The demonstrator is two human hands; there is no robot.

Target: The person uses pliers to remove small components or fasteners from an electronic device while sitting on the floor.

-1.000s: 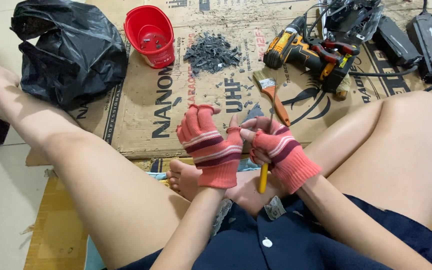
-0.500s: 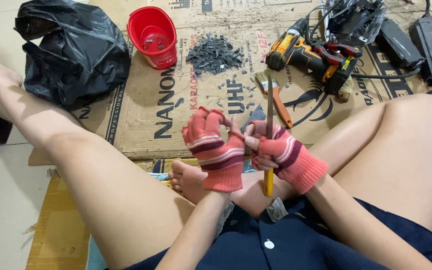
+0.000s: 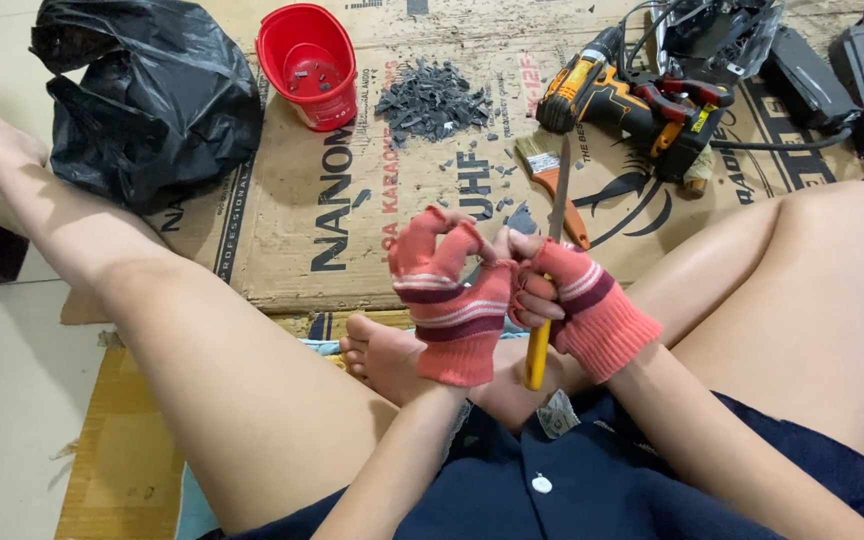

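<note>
Four right fingers (curled tight) around screwdriver

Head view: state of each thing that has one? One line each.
Red bucket: upright, open, a few small bits inside.
Black bag: crumpled, lying on the floor.
Pile of dark chips: loose heap on the cardboard.
Drill: lying on its side.
Paintbrush: lying flat.
Yellow-handled blade: upright in right hand, grip shut.
Left hand: gloved, fingers curled.
</note>
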